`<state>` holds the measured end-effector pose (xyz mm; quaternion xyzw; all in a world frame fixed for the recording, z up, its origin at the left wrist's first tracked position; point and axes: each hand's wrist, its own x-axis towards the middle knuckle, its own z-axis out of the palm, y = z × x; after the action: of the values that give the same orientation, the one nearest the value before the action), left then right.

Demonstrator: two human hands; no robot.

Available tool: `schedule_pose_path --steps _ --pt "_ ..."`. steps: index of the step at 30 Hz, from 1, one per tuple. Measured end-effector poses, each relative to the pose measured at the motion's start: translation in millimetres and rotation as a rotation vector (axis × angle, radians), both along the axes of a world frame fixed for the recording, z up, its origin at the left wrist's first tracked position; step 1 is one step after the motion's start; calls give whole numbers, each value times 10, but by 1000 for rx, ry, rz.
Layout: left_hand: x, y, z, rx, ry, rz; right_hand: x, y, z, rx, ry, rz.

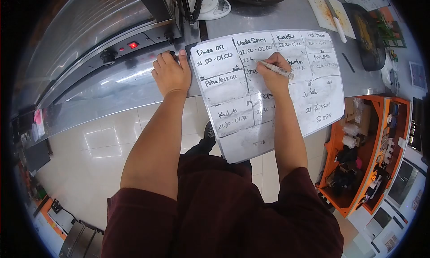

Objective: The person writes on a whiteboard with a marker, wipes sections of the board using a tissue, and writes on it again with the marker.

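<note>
A whiteboard (224, 94), ruled into boxes with black handwriting and times, lies tilted across the front edge of a steel counter. My right hand (274, 72) is closed around a pale marker (280, 70), its tip touching the board in the box under "Dada Spicy", beside a partly visible "23". My left hand (171, 74) is on the counter just left of the board, fingers curled and thumb raised beside a small dark thing (174, 55) that I cannot make out. My right hand and forearm cover some of the writing.
A steel appliance (107, 56) with a knob and a lit red switch stands left. Behind are a white kitchen scale (210, 5) and a cutting board (320, 9) with a knife (339, 27). A dark pan (365, 36) sits right, above orange shelves (369, 155).
</note>
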<state>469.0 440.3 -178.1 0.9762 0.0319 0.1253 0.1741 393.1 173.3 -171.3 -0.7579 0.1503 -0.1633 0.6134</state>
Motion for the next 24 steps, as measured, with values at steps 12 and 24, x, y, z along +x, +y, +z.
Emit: schedule_pose_path --steps 12,24 --pt "20 5 -29 19 0 1 32 28 16 21 10 -83" --pt "15 0 24 2 80 7 9 -27 -65 -36 -21 -78"
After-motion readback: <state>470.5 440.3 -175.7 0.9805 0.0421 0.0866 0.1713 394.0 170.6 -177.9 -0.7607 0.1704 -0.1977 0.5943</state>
